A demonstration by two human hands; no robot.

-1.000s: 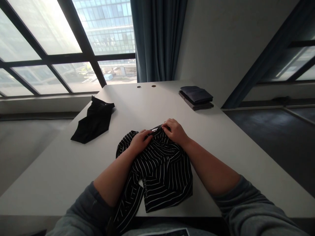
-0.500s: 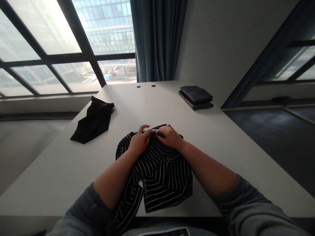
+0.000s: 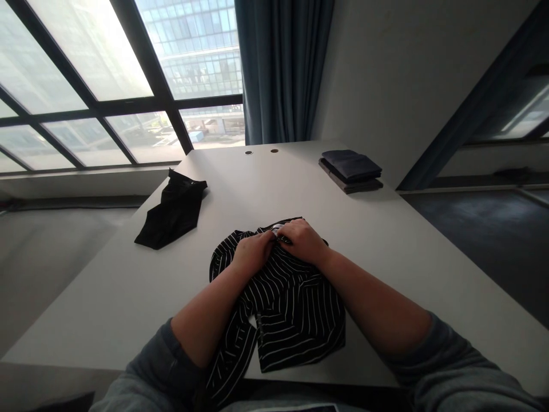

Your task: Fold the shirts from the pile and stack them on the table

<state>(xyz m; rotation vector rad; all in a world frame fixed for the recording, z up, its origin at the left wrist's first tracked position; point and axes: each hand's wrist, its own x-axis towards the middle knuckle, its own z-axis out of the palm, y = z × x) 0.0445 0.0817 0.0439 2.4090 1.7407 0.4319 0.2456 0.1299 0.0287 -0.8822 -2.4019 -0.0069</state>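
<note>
A black shirt with white stripes [image 3: 300, 315] lies crumpled at the near side of the white table, one sleeve hanging over the front edge. My left hand [image 3: 254, 253] is closed on the fabric at its collar, fingertips pinched together. Beside it, almost touching, my right hand [image 3: 302, 239] grips the same collar area with curled fingers. A small pale label shows between the two hands. The fingertips are partly hidden by the hands and cloth.
On the left of the white table [image 3: 257, 189] lies a black garment [image 3: 174, 212]. A stack of folded dark clothes [image 3: 350, 170] sits at the back right. Two round cable holes are near the far edge, before a blue curtain [image 3: 285, 68] and windows.
My left hand's raised fingers have come down and closed on the collar, nearer my right hand. The whole view has shifted slightly, so things appear further right.
</note>
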